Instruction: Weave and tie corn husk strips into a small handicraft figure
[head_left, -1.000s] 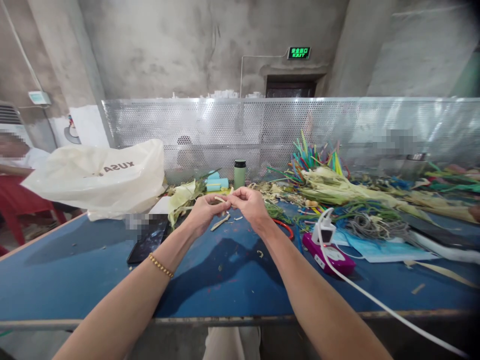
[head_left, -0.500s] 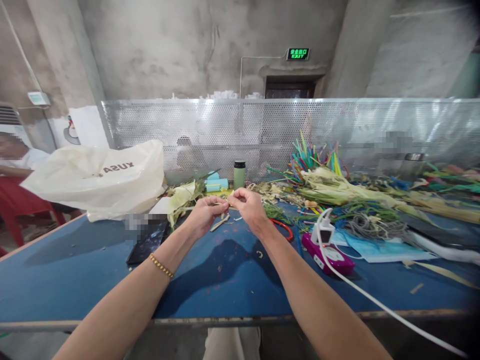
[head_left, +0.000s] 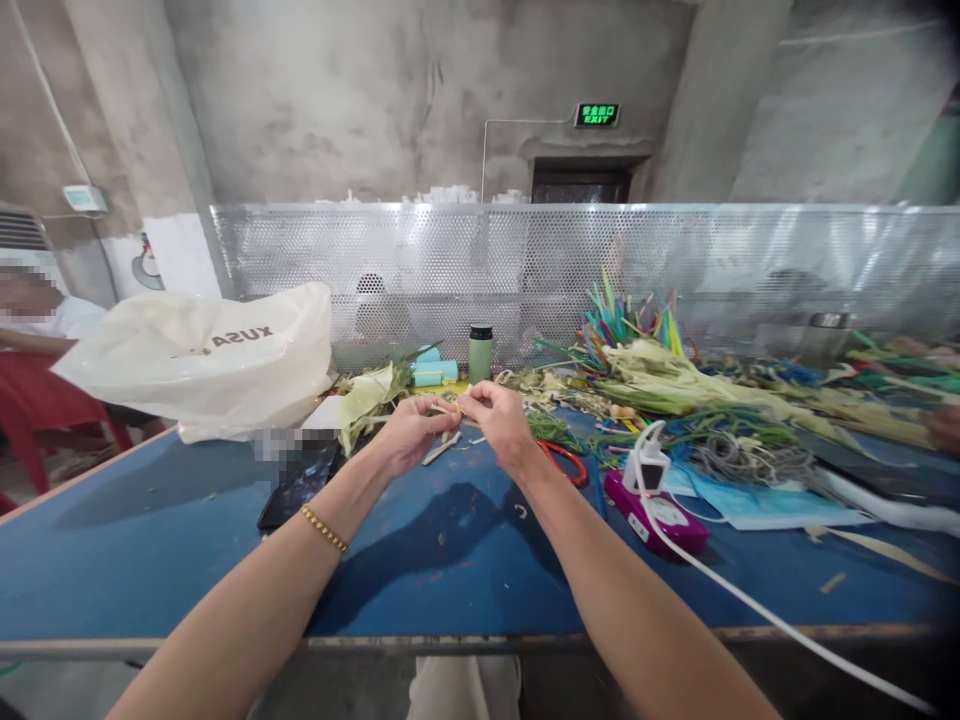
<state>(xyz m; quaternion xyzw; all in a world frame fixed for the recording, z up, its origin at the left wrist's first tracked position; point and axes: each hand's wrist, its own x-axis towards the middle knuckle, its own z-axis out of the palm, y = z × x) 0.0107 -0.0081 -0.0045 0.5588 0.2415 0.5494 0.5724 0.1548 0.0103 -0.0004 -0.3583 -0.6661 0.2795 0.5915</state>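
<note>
Over the middle of the blue table, my left hand (head_left: 411, 432) and my right hand (head_left: 498, 420) meet fingertip to fingertip. Both are closed in a pinch on a thin, pale strip of corn husk (head_left: 458, 407), mostly hidden by the fingers. A short cut piece of husk (head_left: 441, 450) lies on the table just beneath them. Close by on the left is a leafy piece of corn husk (head_left: 365, 398). Red-handled scissors (head_left: 571, 465), only partly visible, lie right of my right wrist.
A white plastic bag (head_left: 202, 370) and a dark tablet (head_left: 300, 485) are on the left. Behind my hands stands a green flask (head_left: 481, 355). To the right are a husk bundle (head_left: 660, 375), tangled cords (head_left: 731, 455) and a purple power block (head_left: 652, 510) with a white cable. Another person's hand (head_left: 943, 428) shows far right.
My hands stay together, with only small finger movements around the strip. The view has tilted slightly, and another person's hand has appeared at the right edge.
</note>
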